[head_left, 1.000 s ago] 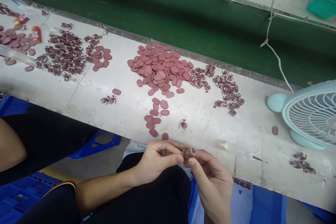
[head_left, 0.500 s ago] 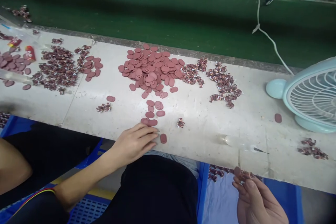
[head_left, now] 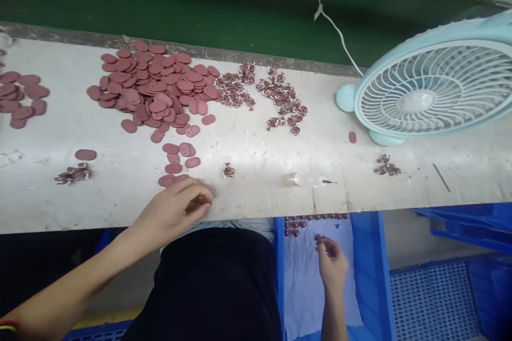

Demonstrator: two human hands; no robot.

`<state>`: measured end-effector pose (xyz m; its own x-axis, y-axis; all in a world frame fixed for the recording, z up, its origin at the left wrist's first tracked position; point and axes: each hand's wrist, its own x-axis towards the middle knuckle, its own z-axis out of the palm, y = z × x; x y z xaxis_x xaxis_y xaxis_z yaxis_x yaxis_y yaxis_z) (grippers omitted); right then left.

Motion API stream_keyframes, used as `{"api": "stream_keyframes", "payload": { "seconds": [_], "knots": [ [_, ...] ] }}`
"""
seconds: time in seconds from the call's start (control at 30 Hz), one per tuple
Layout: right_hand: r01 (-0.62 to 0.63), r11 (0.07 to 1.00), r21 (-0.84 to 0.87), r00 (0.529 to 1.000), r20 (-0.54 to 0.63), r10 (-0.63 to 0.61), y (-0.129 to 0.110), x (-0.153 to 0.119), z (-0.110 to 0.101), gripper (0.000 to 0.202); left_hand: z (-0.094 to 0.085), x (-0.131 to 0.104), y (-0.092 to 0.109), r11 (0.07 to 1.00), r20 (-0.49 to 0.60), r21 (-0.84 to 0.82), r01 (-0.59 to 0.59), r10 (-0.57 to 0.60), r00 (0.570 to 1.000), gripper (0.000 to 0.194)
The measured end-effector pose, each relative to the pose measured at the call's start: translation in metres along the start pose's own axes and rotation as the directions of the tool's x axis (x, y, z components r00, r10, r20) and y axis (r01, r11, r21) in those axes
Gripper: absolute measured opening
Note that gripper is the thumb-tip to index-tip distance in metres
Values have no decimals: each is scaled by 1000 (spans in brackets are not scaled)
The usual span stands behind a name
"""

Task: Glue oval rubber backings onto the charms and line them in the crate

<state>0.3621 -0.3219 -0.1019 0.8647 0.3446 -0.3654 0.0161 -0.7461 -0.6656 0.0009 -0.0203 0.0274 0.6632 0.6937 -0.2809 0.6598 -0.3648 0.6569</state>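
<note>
My left hand rests at the table's front edge, fingers curled together; what lies inside the curl is in shadow. Just beyond it are several reddish-brown oval discs, the closest partly covered by the hand. A small brown figure lies to its right. My right hand is over the blue bin, thumb and fingers pinching a small brown piece, which looks like one of the figures. Rows of brown figures stand on the white sheet inside the bin.
A large heap of oval discs lies at the back, with clusters of brown figures beside it. A clear bottle with a thin dark tip lies near the front edge. A light-blue fan stands on the right.
The view has swung right. My right hand has moved from the table's edge to over the bin. My left fingers have curled in where a single disc lay, and that disc no longer shows.
</note>
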Motion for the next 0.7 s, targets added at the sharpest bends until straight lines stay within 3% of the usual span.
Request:
{"api": "stream_keyframes", "payload": {
  "seconds": [0.13,0.3,0.37,0.53,0.7],
  "knots": [
    [-38,979,-202,980,182,75,18,-4,18,30,-8,-3,5,957,73,-290,-33,56,996,10],
    [-39,952,-303,975,195,102,33,-4,32,36,-5,-14,5,734,24,-677,54,-51,998,5],
    [-32,948,-317,976,193,98,36,-2,34,36,-3,-16,5,683,2,-728,64,-92,996,6],
    [15,960,-279,971,234,52,36,0,34,35,0,-11,11,704,-128,-710,-12,-113,985,12],
    [23,968,-249,974,224,35,35,-1,35,34,4,-7,8,630,-104,-776,0,-127,987,17]
  ]
}}
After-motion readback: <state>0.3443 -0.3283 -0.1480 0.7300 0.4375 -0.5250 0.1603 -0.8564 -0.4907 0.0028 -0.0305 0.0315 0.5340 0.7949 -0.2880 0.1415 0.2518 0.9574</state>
